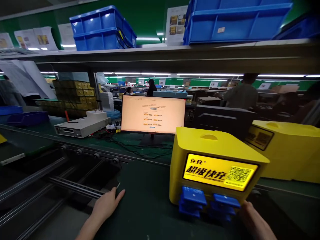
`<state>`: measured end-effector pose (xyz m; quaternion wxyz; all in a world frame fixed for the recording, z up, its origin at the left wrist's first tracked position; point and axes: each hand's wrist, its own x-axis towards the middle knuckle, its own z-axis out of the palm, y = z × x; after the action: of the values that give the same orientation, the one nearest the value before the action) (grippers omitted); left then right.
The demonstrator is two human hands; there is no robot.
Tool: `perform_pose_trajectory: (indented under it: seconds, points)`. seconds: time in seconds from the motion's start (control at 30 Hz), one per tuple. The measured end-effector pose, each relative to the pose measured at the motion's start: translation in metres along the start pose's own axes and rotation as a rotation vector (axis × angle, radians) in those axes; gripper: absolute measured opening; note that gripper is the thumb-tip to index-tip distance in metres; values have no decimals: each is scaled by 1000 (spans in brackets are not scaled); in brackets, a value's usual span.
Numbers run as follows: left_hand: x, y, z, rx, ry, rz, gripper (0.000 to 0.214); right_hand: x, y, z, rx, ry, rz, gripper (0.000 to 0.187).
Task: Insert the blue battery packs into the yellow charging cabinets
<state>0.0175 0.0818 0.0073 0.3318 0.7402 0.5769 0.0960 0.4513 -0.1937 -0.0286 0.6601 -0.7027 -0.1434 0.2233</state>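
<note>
A yellow box-shaped cabinet (215,141) stands on the dark green bench (145,203), right of centre, its front panel lit with Chinese lettering and a QR code. Blue stacked slot pieces (192,200) jut from its lower front in two groups. My right hand (253,216) is at the cabinet's lower right side, apparently touching it, with its fingers mostly hidden. Over the bench's left edge, beside the roller frame, my left hand (106,205) has its thumb spread from the fingers. A thin white sliver shows by its fingertips; I cannot make it out.
Behind the cabinet are a lit monitor (153,115) and a dark monitor (222,121). Another yellow cabinet (290,150) stands at right. A metal roller frame (75,186) lies left, below a grey instrument (80,128) and cables. Blue bins (100,28) sit on the overhead shelf. People are beyond.
</note>
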Motion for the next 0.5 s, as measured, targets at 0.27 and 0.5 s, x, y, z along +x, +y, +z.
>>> perform_pose_trajectory:
  seconds: [0.27,0.5]
  points:
    - [-9,13,48,-433,-263,71,84,26,23,-19,276,173,69,89]
    - [-23,53,93,-342,-320,77,83,12,20,3,154,37,28,80]
